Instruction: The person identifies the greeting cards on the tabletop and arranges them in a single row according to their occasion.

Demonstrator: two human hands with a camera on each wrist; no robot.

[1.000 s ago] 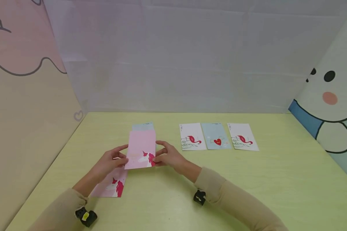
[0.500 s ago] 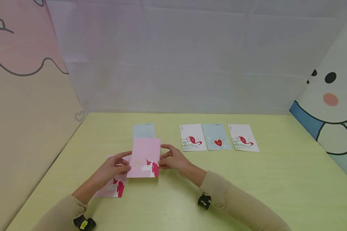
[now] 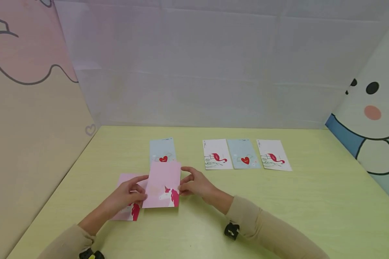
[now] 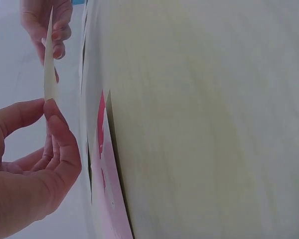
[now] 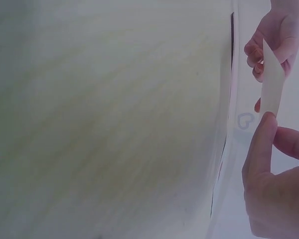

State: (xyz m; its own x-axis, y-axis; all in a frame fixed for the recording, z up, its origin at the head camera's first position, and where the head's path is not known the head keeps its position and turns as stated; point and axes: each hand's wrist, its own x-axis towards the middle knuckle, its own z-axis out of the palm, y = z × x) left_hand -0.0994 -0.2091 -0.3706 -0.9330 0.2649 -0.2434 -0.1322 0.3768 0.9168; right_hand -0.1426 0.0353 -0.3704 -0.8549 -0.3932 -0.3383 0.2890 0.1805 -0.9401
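Between both hands, a pink unicorn card (image 3: 163, 183) is held above the table. My left hand (image 3: 124, 198) pinches its left edge with thumb and fingers, and my right hand (image 3: 199, 185) pinches the right edge. The left wrist view shows the card (image 4: 49, 74) nearly edge-on, clear of the tabletop. A second pink unicorn card (image 3: 124, 214) lies on the table, partly hidden under the left hand. Behind the held card is a light blue card with a red heart (image 3: 162, 147), its lower edge covered in the head view.
To the right, a white flamingo card (image 3: 215, 147), a blue heart card (image 3: 240, 147) and another white flamingo card (image 3: 270, 145) lie in a row on the pale green table (image 3: 262, 208). A whitish sheet (image 3: 194, 64) stands along the back edge.
Both hands have brought the held pink card nearer to me and slightly right. More of the blue heart card behind it shows, and the other pink card's top is uncovered.
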